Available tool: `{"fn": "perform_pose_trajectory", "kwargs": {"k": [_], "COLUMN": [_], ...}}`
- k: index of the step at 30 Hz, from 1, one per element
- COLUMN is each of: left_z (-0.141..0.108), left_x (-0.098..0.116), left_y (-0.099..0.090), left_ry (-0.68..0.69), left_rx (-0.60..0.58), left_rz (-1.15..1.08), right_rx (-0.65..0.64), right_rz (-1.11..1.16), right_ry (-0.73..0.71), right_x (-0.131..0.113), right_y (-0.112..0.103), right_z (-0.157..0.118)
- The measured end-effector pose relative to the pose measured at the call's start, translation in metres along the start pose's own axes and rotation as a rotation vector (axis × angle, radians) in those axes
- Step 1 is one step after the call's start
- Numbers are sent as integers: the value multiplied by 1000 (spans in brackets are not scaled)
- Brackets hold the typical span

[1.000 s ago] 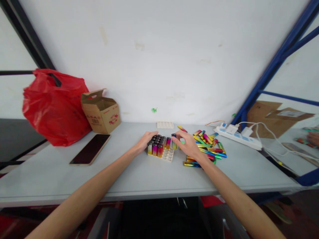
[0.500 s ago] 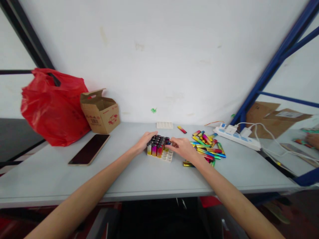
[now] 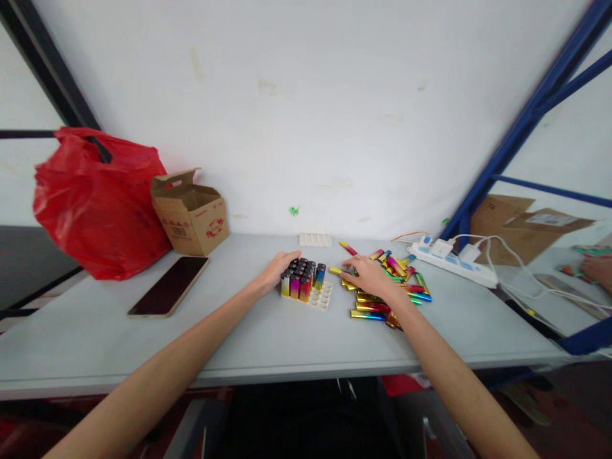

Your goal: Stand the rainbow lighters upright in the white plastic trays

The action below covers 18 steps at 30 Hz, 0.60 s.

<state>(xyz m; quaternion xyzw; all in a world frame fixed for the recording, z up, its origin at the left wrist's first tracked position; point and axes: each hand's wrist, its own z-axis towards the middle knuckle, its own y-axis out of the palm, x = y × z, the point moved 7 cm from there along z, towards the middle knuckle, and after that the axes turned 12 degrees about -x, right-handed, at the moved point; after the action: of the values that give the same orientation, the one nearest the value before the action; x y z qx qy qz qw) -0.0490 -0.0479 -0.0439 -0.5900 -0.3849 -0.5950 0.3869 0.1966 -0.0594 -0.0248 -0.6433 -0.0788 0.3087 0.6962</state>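
Note:
Several lighters (image 3: 299,280) with black tops and shiny coloured bodies stand upright in a white tray (image 3: 321,297), whose right part shows bare holes. My left hand (image 3: 278,270) rests against the left side of this group, fingers bent around its back corner; the fingertips are partly hidden. To the right, my right hand (image 3: 364,275) is at the edge of a pile of loose lighters (image 3: 394,290). Its fingers are closed on a yellow lighter (image 3: 336,271) that points left toward the tray.
A second white tray (image 3: 315,240) and a loose lighter (image 3: 348,248) lie by the wall. Left are a phone (image 3: 169,286), a cardboard box (image 3: 191,213) and a red bag (image 3: 100,204). A power strip (image 3: 454,262) lies right; another person's hand (image 3: 597,268) shows far right.
My right hand has moved right from the tray to the pile and taken hold of a yellow lighter. A blue-bodied lighter it was touching now stands uncovered in the tray. My left hand has stayed put.

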Motion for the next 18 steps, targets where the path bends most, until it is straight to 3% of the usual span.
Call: {"fn": "perform_pose_trajectory", "kwargs": {"k": [4,9,12,18], "left_z": [0,0,1,1], "left_x": [1,1,1,1], "left_y": [0,1,2,2], "left_ry": [5,-7,-16,-14], "left_rx": [-12,-32,-49,-61], "left_rz": [24,30,8,-10], "right_rx": [-50,171,246,294], "right_rz": [-21,156,433,1116], "right_ry": [65,5,33,151], "right_x": [5,-5,-4,-3], "right_y": [12,-9,-18,-10], "right_z": [4,1,0,-2]}}
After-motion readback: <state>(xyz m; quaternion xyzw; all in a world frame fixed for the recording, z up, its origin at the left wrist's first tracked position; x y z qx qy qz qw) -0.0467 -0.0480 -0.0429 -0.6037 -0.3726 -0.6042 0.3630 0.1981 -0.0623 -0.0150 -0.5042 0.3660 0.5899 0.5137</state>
